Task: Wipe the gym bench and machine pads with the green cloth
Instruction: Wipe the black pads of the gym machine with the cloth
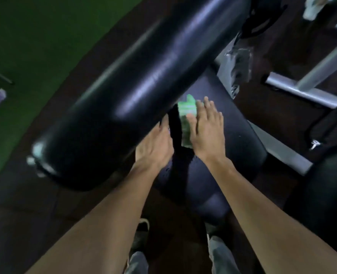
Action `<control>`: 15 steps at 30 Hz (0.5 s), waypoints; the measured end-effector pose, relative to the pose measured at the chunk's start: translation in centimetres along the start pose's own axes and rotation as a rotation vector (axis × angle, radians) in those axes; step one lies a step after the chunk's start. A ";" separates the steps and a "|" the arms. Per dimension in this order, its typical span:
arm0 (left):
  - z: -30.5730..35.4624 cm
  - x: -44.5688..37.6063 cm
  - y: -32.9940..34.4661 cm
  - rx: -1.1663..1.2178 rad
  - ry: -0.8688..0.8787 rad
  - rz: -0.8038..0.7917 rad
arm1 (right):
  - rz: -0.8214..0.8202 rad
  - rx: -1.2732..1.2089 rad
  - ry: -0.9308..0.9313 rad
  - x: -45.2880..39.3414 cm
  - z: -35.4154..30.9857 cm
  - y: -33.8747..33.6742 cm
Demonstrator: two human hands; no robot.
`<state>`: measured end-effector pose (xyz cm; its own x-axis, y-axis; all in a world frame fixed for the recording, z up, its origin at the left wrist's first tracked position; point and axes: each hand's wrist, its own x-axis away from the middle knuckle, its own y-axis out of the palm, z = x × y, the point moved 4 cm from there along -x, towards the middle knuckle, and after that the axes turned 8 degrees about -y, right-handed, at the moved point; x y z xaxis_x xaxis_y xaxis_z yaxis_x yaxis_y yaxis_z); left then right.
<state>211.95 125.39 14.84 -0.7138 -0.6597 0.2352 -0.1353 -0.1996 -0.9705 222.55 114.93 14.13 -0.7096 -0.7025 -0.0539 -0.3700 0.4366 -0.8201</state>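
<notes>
A long black padded bench back (144,82) runs diagonally across the view, raised above a dark seat pad (229,155). The green cloth (186,117) lies on the seat pad beside the lower edge of the raised pad. My right hand (207,131) lies flat on the cloth with fingers spread, covering its right part. My left hand (155,147) rests against the underside edge of the raised pad, fingers partly hidden beneath it; nothing is visible in it.
A grey metal machine frame (302,91) stands at the right, and another dark pad (326,194) at the far right. Green turf floor (25,46) lies at the left, dark rubber floor beneath. My legs and shoes (142,230) show below the seat.
</notes>
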 end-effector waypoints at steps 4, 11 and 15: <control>-0.7 -2.5 4.0 -0.129 -0.020 0.202 | -0.152 0.129 -0.221 -2.1 4.0 5.8; -1.0 -2.6 5.4 -0.089 -0.051 0.279 | 0.147 0.156 -0.033 -8.2 3.4 6.1; -1.0 -2.6 5.3 -0.055 -0.067 0.284 | -0.037 0.172 -0.313 0.0 4.4 7.1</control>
<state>212.45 126.77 9.05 -0.6818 -0.7302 -0.0451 0.0251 0.0383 -0.9990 222.59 115.53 5.83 -0.4695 -0.8660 -0.1724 -0.2664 0.3251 -0.9074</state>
